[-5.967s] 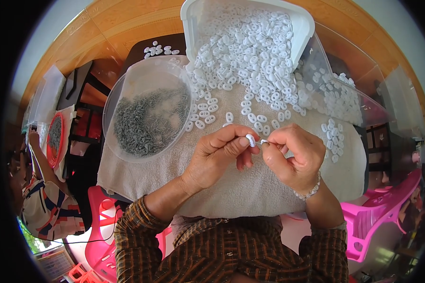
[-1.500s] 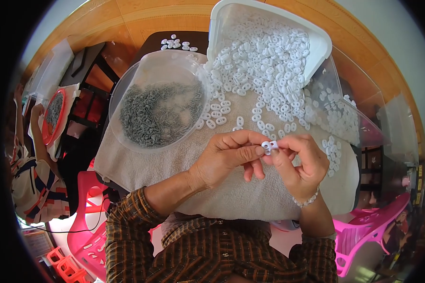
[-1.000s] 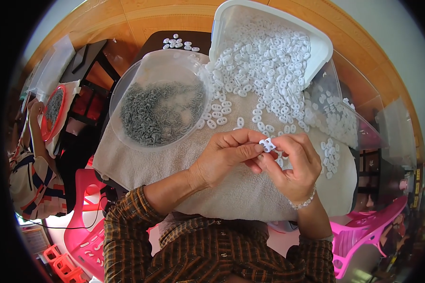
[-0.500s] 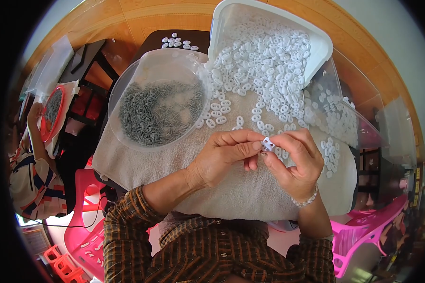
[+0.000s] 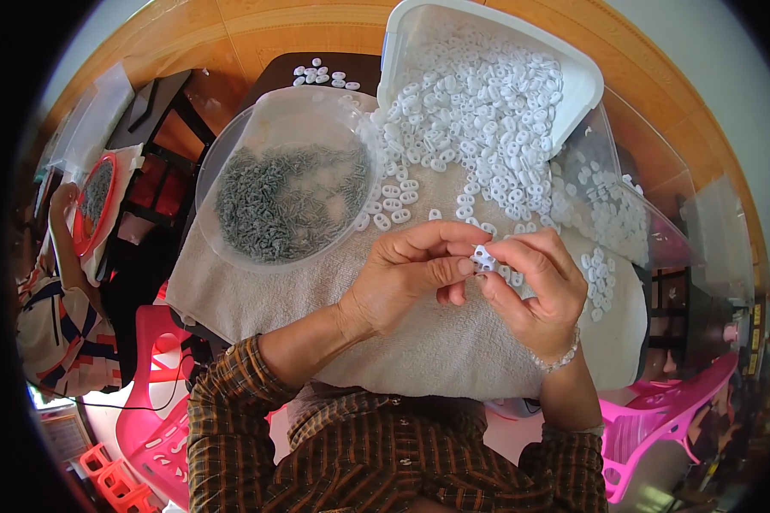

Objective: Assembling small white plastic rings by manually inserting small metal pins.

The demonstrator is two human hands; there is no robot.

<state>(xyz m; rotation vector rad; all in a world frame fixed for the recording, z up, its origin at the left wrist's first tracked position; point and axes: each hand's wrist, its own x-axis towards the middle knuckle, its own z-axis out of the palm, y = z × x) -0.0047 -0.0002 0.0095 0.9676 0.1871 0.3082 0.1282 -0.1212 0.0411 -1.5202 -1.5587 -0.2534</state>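
Over the towel, my left hand and my right hand meet at a small white plastic piece with dark holes in it. Thumb and forefinger of each hand pinch it from either side. Whether a screw sits in its holes is too small to make out. Loose white oval two-hole pieces lie just beyond my fingers and partly behind them. To the left, a clear round tray holds a heap of small grey screws.
A white bin lies tipped, spilling many white pieces onto the beige towel. Right of it a clear container holds more. A few pieces sit on the dark tabletop. At far left another person's arm reaches to a red tray.
The white piece has turned slightly between my fingers. My left fingers have shifted a little upward around it; my right hand has barely moved.
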